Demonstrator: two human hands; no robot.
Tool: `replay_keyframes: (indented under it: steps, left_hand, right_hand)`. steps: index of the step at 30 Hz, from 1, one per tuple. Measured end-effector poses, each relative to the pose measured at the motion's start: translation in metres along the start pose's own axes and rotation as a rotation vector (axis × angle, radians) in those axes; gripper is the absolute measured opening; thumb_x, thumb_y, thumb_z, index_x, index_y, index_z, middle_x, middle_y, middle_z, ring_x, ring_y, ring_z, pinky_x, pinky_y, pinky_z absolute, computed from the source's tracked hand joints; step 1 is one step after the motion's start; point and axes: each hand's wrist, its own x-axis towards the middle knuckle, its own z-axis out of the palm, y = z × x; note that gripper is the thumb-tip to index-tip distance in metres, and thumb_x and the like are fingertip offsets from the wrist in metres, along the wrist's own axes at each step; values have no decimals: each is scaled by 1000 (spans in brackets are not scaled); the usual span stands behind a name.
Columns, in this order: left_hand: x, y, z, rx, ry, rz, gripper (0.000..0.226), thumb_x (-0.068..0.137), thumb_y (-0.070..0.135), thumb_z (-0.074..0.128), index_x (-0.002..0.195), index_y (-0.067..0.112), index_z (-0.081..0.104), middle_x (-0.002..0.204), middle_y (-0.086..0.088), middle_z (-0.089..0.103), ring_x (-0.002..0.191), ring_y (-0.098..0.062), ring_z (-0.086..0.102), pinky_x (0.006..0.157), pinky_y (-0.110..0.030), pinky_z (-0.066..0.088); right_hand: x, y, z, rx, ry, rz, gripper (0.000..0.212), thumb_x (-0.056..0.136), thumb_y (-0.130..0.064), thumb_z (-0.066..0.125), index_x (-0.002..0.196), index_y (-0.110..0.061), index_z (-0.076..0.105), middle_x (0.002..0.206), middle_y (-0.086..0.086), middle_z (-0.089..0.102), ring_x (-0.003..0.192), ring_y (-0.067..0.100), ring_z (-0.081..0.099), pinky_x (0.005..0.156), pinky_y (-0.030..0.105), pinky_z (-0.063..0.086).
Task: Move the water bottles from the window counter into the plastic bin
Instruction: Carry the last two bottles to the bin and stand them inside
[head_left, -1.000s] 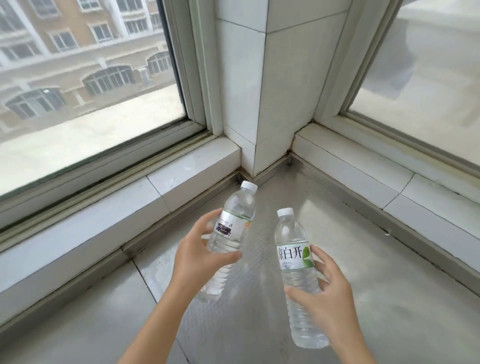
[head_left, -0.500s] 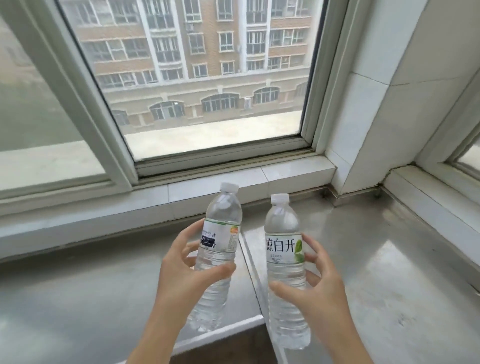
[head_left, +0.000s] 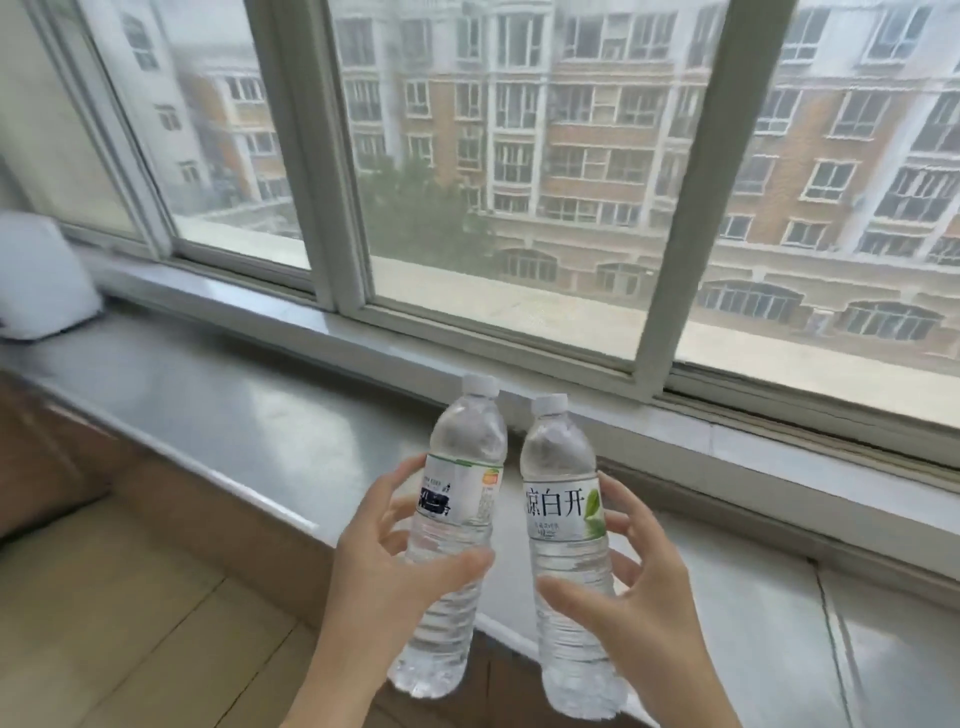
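I hold two clear water bottles with white caps upright in the air, side by side, in front of the window counter (head_left: 218, 415). My left hand (head_left: 384, 566) grips the left bottle (head_left: 457, 519), which has a white label with a dark mark and an orange patch. My right hand (head_left: 639, 597) grips the right bottle (head_left: 563, 530), whose white label bears dark characters and a green leaf. Both bottles hang over the counter's front edge. No plastic bin is in view.
A long grey counter runs under a wide window (head_left: 519, 182) with pale frames. A white cushion-like thing (head_left: 36, 280) lies at the counter's far left. Brown wooden flooring (head_left: 119, 623) shows below the counter at the lower left.
My view has swung left along the window, away from the tiled corner. Both hands have kept their bottles, which are now nearer each other and out over the counter's front edge.
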Motion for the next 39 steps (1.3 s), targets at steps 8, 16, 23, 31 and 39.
replay_keyframes:
  steps: [8,16,23,31,39]
  left_hand:
    - [-45,-17,-215,74,423,10,88,48,12,96,110,62,59,107,12,71,99,-8,69,78,-25,54]
    - [-110,-29,-370,32,820,-48,88,40,26,94,113,60,59,107,16,73,100,-8,70,92,-43,55]
    - [-148,-48,-453,-17,1189,-104,87,35,28,92,108,63,59,103,17,73,91,-4,71,81,-29,54]
    - [-157,-59,-551,-19,1494,-127,85,39,19,89,112,52,61,104,4,72,82,7,68,62,2,42]
    - [-159,-68,-664,44,1740,-161,83,40,26,90,108,63,59,108,6,73,93,-11,72,89,-41,57]
  right_hand:
    - [-10,-38,222,31,-408,-79,91,54,12,84,122,-41,52,104,-3,62,80,11,72,63,33,61]
    - [-49,-65,405,81,-773,-125,90,52,6,88,111,-52,53,100,-8,66,80,10,72,62,26,58]
    - [-74,-86,529,77,-1091,-175,88,54,11,85,116,-41,54,93,-11,67,77,5,71,54,16,54]
    - [-93,-100,682,119,-1379,-221,87,53,15,84,121,-32,57,101,-2,70,78,8,71,60,13,53]
    - [-126,-121,839,126,-1597,-280,89,53,5,87,120,-45,56,106,-5,69,88,13,71,74,33,59]
